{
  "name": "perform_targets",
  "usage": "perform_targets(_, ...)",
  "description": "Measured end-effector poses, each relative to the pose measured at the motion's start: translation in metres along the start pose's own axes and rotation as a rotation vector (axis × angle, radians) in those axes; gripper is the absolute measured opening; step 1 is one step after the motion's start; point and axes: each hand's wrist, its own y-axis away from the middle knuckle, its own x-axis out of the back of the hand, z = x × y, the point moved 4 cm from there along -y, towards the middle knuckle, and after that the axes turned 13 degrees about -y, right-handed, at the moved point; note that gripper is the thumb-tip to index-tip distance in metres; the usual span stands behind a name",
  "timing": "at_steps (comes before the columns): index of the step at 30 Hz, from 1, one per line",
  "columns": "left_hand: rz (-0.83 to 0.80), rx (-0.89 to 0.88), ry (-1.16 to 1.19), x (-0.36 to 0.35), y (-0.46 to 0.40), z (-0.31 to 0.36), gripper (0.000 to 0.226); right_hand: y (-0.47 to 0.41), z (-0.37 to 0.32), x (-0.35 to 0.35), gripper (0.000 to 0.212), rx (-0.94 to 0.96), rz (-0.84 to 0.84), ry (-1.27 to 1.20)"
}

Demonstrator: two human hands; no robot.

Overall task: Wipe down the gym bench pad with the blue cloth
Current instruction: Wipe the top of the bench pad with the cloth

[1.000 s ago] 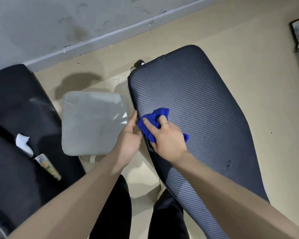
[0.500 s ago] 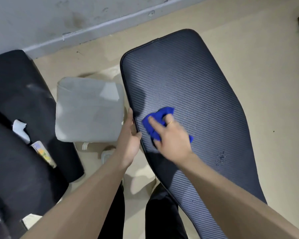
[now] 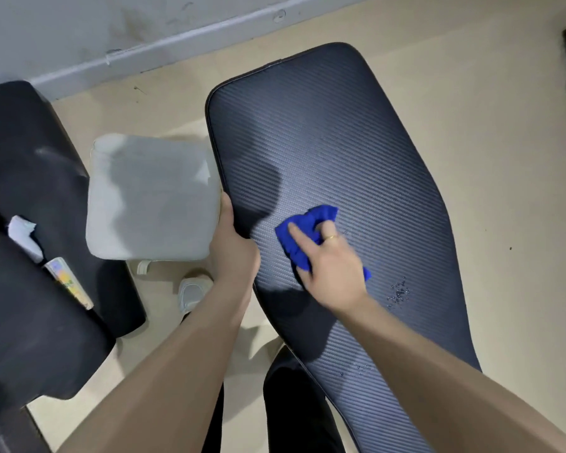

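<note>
**Inspector:** The blue cloth [image 3: 303,241] sits bunched mid-pad on the bench pad [image 3: 324,152], pinned under the right hand [image 3: 332,268], whose fingers curl around it.

**Assistant:** Risks?

**Inspector:** Droplets [image 3: 397,294] just beside that hand may be missed; the bunched cloth could smear. The left hand [image 3: 234,253] clasps the pad's edge, fingers wrapped under. A grey cushion [image 3: 151,197] crowds that side.
</note>
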Motion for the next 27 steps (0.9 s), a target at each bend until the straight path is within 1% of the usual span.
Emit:
perform_targets(2,-0.001,-0.009,-0.076,-0.001,0.002,0.003,0.085,0.021,0.0,-0.007,0.067,0.146,-0.116,0.029)
perform_targets(3,-0.006,-0.016,-0.152,-0.004,0.001,0.004,0.085,0.02,0.008,-0.003,0.067,0.192,-0.137,0.047)
perform_targets(4,-0.017,-0.015,-0.242,-0.007,-0.001,0.003,0.087,0.013,0.02,0.004,0.068,0.192,-0.119,0.059)
perform_targets(5,-0.03,0.013,-0.322,-0.011,-0.002,0.002,0.091,0.003,0.033,0.014,0.066,0.136,-0.064,0.056)
perform_targets(6,-0.044,0.055,-0.369,-0.017,0.0,0.0,0.095,-0.009,0.048,0.026,0.063,0.031,0.029,0.049)
perform_targets(8,-0.029,0.098,-0.409,-0.031,0.013,0.002,0.101,-0.029,0.078,0.051,0.058,-0.253,0.214,0.025)
perform_targets(9,-0.008,0.1,-0.431,-0.036,0.021,0.008,0.104,-0.033,0.088,0.059,0.057,-0.367,0.279,0.013)
perform_targets(10,0.006,0.107,-0.458,-0.041,0.029,0.015,0.108,-0.034,0.09,0.062,0.058,-0.409,0.302,0.025)
perform_targets(11,0.008,0.128,-0.489,-0.046,0.034,0.019,0.112,-0.03,0.085,0.062,0.059,-0.405,0.284,0.046)
perform_targets(12,0.001,0.16,-0.523,-0.052,0.037,0.023,0.116,-0.024,0.076,0.058,0.06,-0.36,0.241,0.064)
perform_targets(15,-0.012,0.212,-0.569,-0.067,0.039,0.031,0.124,0.006,0.058,0.039,0.065,-0.061,0.016,0.082)
perform_targets(16,-0.019,0.198,-0.585,-0.073,0.04,0.034,0.124,0.011,0.063,0.041,0.067,0.011,-0.033,0.122)
perform_targets(17,-0.024,0.166,-0.615,-0.078,0.041,0.037,0.125,0.009,0.074,0.049,0.067,0.057,-0.034,0.154)
perform_targets(18,-0.027,0.124,-0.654,-0.084,0.042,0.041,0.126,0.003,0.089,0.059,0.065,0.03,-0.011,0.166)
perform_targets(20,-0.017,0.056,-0.732,-0.093,0.043,0.043,0.131,-0.013,0.121,0.083,0.06,-0.157,0.109,0.175)
perform_targets(22,0.025,0.026,-0.788,-0.097,0.043,0.04,0.132,-0.022,0.15,0.098,0.06,-0.368,0.228,0.12)
perform_targets(23,0.047,0.02,-0.798,-0.098,0.043,0.039,0.132,-0.021,0.152,0.1,0.061,-0.406,0.245,0.135)
perform_targets(24,0.062,0.022,-0.795,-0.098,0.044,0.039,0.131,-0.019,0.147,0.098,0.062,-0.392,0.228,0.169)
perform_targets(25,0.073,0.026,-0.79,-0.099,0.044,0.039,0.13,-0.015,0.138,0.092,0.064,-0.332,0.191,0.203)
perform_targets(27,0.095,0.039,-0.788,-0.101,0.043,0.043,0.129,0.001,0.117,0.076,0.07,-0.14,0.09,0.213)
